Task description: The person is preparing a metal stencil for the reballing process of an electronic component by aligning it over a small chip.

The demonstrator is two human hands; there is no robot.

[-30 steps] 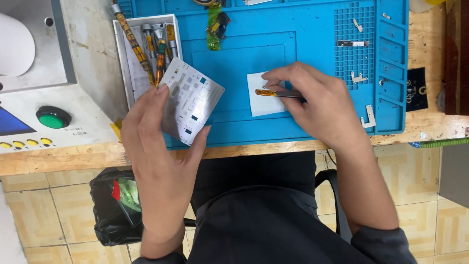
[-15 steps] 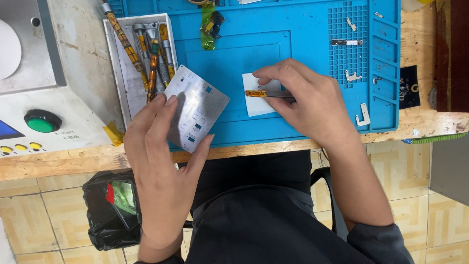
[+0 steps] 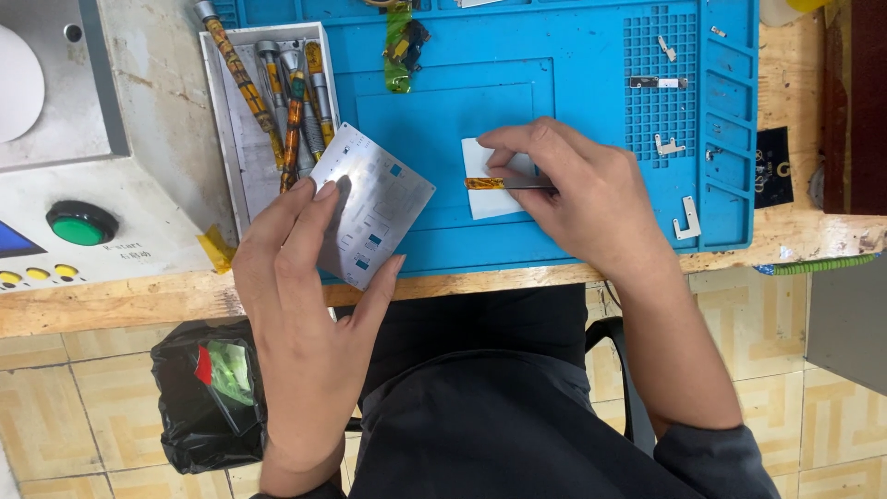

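Our left hand (image 3: 305, 305) still grips the metal plate (image 3: 374, 208) at the blue mat's (image 3: 573, 55) near edge, barely shifted; our right hand (image 3: 582, 199) keeps pinching tweezers (image 3: 504, 184) over white paper (image 3: 485, 199).

Thin metal stencil plate (image 3: 374, 205) tilted; slim tool (image 3: 506, 184) over white pad (image 3: 490, 180).

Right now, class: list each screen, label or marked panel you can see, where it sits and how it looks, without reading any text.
Screen: far left on grey machine, blue, cut off.
Black label: bench right of blue mat, square, gold marks.
Metal stencil plate: in left hand, silver, small blue squares.
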